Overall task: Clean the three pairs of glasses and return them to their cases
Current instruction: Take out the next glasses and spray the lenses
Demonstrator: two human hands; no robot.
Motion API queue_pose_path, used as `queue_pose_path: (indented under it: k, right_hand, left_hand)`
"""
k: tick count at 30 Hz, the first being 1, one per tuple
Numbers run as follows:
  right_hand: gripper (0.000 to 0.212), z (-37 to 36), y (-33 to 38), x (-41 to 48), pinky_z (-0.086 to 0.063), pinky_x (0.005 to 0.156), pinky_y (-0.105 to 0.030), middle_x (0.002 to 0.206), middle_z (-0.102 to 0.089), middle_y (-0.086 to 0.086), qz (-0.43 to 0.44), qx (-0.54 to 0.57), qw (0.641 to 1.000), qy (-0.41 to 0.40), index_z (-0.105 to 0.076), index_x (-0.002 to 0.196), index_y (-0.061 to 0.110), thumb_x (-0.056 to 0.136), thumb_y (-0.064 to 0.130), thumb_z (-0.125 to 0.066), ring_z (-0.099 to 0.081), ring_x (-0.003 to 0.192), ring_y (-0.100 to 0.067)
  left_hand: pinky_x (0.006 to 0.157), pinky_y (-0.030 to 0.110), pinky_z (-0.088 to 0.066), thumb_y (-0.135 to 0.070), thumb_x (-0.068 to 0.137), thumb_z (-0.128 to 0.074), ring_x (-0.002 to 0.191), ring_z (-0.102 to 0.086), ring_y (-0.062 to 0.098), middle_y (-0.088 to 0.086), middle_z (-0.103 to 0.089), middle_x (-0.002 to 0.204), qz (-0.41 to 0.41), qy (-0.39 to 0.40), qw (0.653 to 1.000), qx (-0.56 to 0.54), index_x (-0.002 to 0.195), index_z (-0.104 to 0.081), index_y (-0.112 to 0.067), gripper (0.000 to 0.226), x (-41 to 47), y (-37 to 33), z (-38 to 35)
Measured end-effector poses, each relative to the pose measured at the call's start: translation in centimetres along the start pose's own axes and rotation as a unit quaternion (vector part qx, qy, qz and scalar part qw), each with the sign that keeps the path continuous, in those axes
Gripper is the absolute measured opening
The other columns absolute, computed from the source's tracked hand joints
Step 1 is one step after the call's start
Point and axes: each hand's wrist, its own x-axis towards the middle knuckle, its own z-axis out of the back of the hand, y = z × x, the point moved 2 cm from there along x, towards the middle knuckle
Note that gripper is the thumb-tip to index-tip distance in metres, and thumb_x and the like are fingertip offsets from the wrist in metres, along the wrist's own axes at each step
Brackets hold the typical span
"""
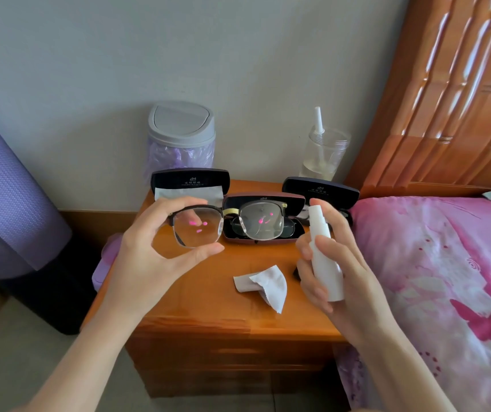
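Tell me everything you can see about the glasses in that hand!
The glasses have a dark top rim, clear lower rims and two big see-through lenses with little pink reflections. They are held up in the air above the wooden bedside table. The left hand pinches one lens's rim between thumb and fingers; nothing else seems to touch them.

cloth (pixel 263 283) on nightstand (pixel 196 310), cases (pixel 263 203) behind

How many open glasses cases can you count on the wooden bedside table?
3: a black hard-shell case back left, a maroon hard-shell case in the middle, a second black case at right, partly hidden.
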Motion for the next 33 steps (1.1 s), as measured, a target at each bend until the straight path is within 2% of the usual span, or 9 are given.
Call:
queue_pose_path:
  k: [5,9,11,13,16,20,28,30,33]
  right_hand:
    - [0.052,-0.6,1.1,-0.5,-0.039,0.037,-0.023,0.07,-0.059,-0.006,0.067,-0.2,0.977,-0.039,-0.043,0.132,0.039,0.088,0.016,-0.062,-0.043,0.036,-0.013]
    - [0.062,-1.3,0.9,-0.8,-0.054,0.057,-0.036,0.081,-0.056,0.015,0.139,-0.401,0.902,-0.08,-0.039,0.131,0.05,0.091,0.007,-0.059,-0.051,0.054,-0.018]
    - [0.058,-1.5,0.4,-0.9,-0.048,0.051,-0.034,0.069,-0.057,0.001,0.153,-0.457,0.871,-0.097,-0.04,0.127,0.05,0.091,0.007,-0.057,-0.046,0.046,-0.021]
    - [0.055,-1.7,-0.1,-0.9,-0.037,0.045,-0.021,0.067,-0.058,-0.011,0.166,-0.486,0.851,-0.106,-0.039,0.125,0.046,0.091,0.006,-0.055,-0.042,0.044,-0.016]
    - [0.052,-1.8,-0.6,-0.7,-0.031,0.045,-0.008,0.061,-0.052,0.004,0.173,-0.519,0.829,-0.115,-0.04,0.126,0.038,0.091,0.003,-0.054,-0.048,0.05,-0.005]
    - [0.05,-1.8,-0.9,-0.6,-0.032,0.049,-0.002,0.059,-0.039,0.016,0.181,-0.547,0.808,-0.126,-0.04,0.124,0.034,0.09,0.0,-0.053,-0.05,0.057,0.003]
    - [0.06,-1.6,-0.9,-0.3,-0.043,0.051,-0.015,0.076,-0.056,0.005,0.184,-0.583,0.775,-0.157,-0.031,0.134,0.041,0.091,0.005,-0.053,-0.05,0.055,-0.01]
    - [0.063,-1.7,-0.6,-0.2,-0.049,0.053,-0.026,0.083,-0.06,0.001,0.18,-0.598,0.765,-0.161,-0.029,0.133,0.042,0.091,0.002,-0.054,-0.056,0.058,-0.013]
    - [0.062,-1.7,-0.6,0.1,-0.045,0.044,-0.03,0.075,-0.056,0.0,0.171,-0.621,0.746,-0.166,-0.029,0.129,0.041,0.09,0.0,-0.054,-0.054,0.054,-0.016]
  left_hand:
    - [0.093,0.009,-0.041,-0.054,0.065,-0.072,0.101,-0.059,0.005,-0.016,-0.062,0.098,-0.003,-0.001,1.0,0.011,0.113,-0.055,-0.043,0.052,0.0,0.1,-0.3]
    - [0.093,0.011,-0.041,-0.053,0.066,-0.073,0.099,-0.06,0.007,-0.013,-0.063,0.096,-0.007,-0.003,1.0,0.006,0.114,-0.056,-0.039,0.053,0.0,0.0,-0.6]
    - [0.093,0.013,-0.042,-0.053,0.066,-0.072,0.098,-0.06,0.008,-0.014,-0.062,0.095,-0.013,-0.003,1.0,0.006,0.115,-0.056,-0.038,0.053,0.0,-0.1,-0.7]
    - [0.092,0.014,-0.043,-0.053,0.066,-0.073,0.097,-0.06,0.008,-0.014,-0.062,0.095,-0.013,-0.003,1.0,0.008,0.115,-0.057,-0.037,0.054,-0.1,-0.1,-0.8]
    - [0.093,0.013,-0.043,-0.05,0.067,-0.074,0.098,-0.06,0.008,-0.014,-0.061,0.094,-0.009,-0.003,1.0,0.01,0.116,-0.059,-0.031,0.055,-0.1,-0.1,-0.9]
    - [0.093,0.015,-0.044,-0.048,0.067,-0.074,0.098,-0.06,0.011,-0.015,-0.061,0.093,-0.013,0.0,1.0,0.015,0.116,-0.061,-0.025,0.056,-0.1,-0.2,-0.9]
    - [0.093,0.014,-0.043,-0.049,0.068,-0.074,0.098,-0.06,0.01,-0.015,-0.061,0.093,-0.014,0.002,1.0,0.017,0.116,-0.06,-0.027,0.055,0.0,-0.2,-1.0]
    - [0.093,0.014,-0.043,-0.048,0.068,-0.074,0.098,-0.06,0.01,-0.015,-0.061,0.093,-0.015,0.002,1.0,0.018,0.117,-0.06,-0.027,0.055,0.0,-0.2,-1.0]
    - [0.093,0.014,-0.043,-0.048,0.068,-0.074,0.098,-0.06,0.01,-0.014,-0.061,0.092,-0.017,0.003,1.0,0.019,0.116,-0.06,-0.028,0.054,0.0,-0.2,-0.9]
